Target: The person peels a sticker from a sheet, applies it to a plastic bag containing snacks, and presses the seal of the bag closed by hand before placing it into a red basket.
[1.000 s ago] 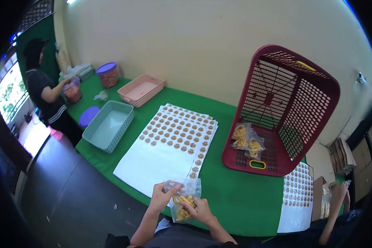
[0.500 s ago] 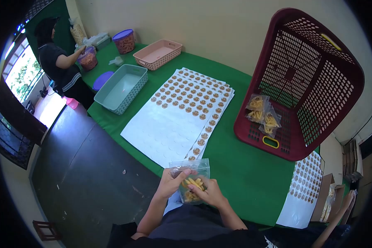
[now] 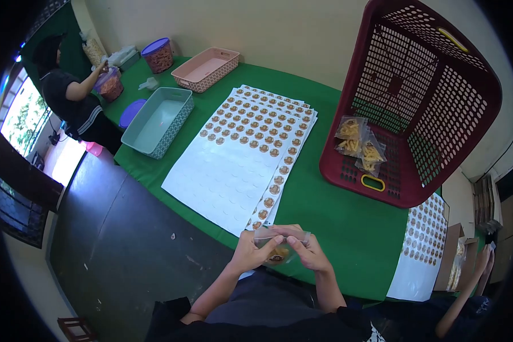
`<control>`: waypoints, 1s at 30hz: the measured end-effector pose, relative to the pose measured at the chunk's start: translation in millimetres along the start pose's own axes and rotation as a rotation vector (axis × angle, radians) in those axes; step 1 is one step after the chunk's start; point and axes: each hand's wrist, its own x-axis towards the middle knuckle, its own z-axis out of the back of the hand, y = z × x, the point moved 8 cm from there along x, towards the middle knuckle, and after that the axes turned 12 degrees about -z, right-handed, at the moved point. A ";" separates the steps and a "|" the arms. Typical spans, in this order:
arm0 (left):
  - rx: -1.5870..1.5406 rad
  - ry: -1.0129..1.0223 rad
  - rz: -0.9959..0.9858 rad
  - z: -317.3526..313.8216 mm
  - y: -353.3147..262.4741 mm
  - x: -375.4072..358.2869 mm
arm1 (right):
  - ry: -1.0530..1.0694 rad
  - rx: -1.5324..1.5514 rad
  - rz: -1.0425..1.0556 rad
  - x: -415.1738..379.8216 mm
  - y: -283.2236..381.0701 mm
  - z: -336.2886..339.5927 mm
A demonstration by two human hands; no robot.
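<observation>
A small clear plastic bag (image 3: 279, 254) with yellow snack pieces in it is held at the table's front edge, close to my body. My left hand (image 3: 252, 251) grips its upper left part, thumb in front. On the upper right part, my right hand (image 3: 310, 251) pinches it, the two thumbs nearly touching below the top edge. Just beyond the hands lie white sticker sheets (image 3: 216, 182) with rows of round brown stickers; the front part of the top sheet has no stickers. Several filled bags (image 3: 359, 142) lie in the tilted dark red basket (image 3: 353, 191).
On the green table (image 3: 336, 239) stand a green tray (image 3: 159, 122), a pink tray (image 3: 205, 68) and purple-lidded tubs (image 3: 157, 56). A person (image 3: 68, 91) stands at the far left. Another person's arms (image 3: 473, 288) are at the right, by a cardboard box (image 3: 457, 262) and another sticker sheet (image 3: 422, 245).
My hands have moved to the bag's top corners and closer together; the bag now tilts, its contents less visible. The person at the left has raised a hand. The view has shifted slightly.
</observation>
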 end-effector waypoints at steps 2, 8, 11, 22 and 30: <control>0.027 -0.008 -0.018 4.3 -3.4 5.6 | -0.046 0.018 0.026 5.3 1.9 -2.1; -0.060 -0.079 0.117 29.5 7.9 21.5 | -0.447 -0.291 -0.009 26.3 18.2 0.5; -0.011 -0.100 0.172 46.7 10.4 29.0 | -0.600 -0.311 0.019 35.4 14.0 3.6; 0.020 -0.015 -0.010 108.6 9.2 54.9 | -0.469 -0.006 -0.074 65.1 -10.7 -11.1; 0.390 0.058 -0.351 129.4 -4.7 85.7 | -0.778 -0.416 0.043 81.8 12.6 -15.0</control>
